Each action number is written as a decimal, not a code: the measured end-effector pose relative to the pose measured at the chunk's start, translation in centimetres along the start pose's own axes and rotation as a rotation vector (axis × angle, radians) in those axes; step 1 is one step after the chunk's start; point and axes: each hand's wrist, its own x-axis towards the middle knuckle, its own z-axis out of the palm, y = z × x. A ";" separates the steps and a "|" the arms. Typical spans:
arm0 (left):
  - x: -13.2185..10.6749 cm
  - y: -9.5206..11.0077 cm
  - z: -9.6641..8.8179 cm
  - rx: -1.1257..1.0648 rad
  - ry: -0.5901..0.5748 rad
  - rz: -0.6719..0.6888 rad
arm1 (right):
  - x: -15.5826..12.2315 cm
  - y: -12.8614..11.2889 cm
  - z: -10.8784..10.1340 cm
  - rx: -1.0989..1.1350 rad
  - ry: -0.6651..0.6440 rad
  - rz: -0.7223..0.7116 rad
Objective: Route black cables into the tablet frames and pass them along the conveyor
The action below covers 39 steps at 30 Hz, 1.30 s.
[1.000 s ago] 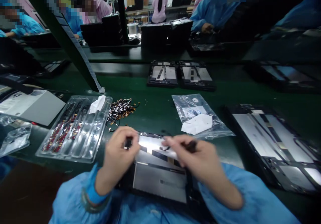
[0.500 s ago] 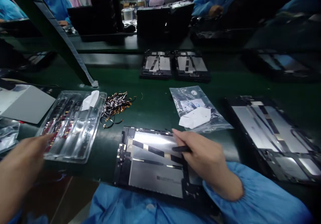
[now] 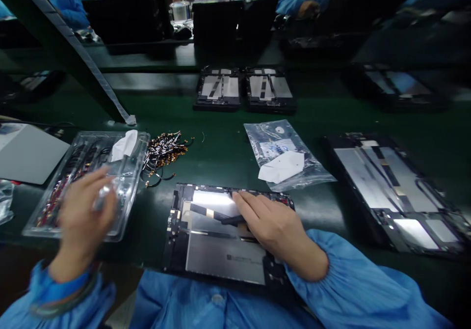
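My right hand (image 3: 270,226) rests on the open tablet (image 3: 224,260), fingers closed round a slim black tool (image 3: 232,220) whose exact kind I cannot make out. The tablet lies near the bench's front edge, its metal plate and dark flex cables exposed. Over the clear plastic tray (image 3: 127,206) hovers my left hand (image 3: 88,206), smeared by motion, thumb and fingers apart with nothing visible between them. Rows of small red and black cables (image 3: 55,196) fill the tray's left compartments, and a white paper piece (image 3: 124,144) lies at its top.
A heap of small cables (image 3: 165,150) lies right of the tray. Beyond the tablet is a clear plastic bag (image 3: 294,154) with white labels. Another opened tablet (image 3: 393,186) lies at right; two more units (image 3: 219,91) sit farther back. A green post (image 3: 73,49) slants at left.
My left hand has moved right and inward over the tray. My right hand has shifted left along the tablet, keeping the black tool. The whole view has shifted slightly.
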 end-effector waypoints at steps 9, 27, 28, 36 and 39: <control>4.4 8.4 9.2 -0.223 -0.443 0.644 | 0.6 -0.3 -0.1 -0.042 -0.076 0.009; 4.2 8.8 9.4 -0.041 -0.540 0.806 | 0.4 0.3 -0.6 -0.025 -0.076 -0.006; 4.1 8.8 9.4 -0.051 -0.532 0.794 | 0.4 0.3 -0.6 -0.019 -0.078 -0.005; 4.3 8.6 9.4 -0.145 -0.530 0.734 | 0.6 0.2 -0.5 0.003 -0.079 0.007; 4.5 8.8 9.3 -0.148 -0.579 0.721 | 0.6 0.2 -0.6 0.025 -0.083 0.006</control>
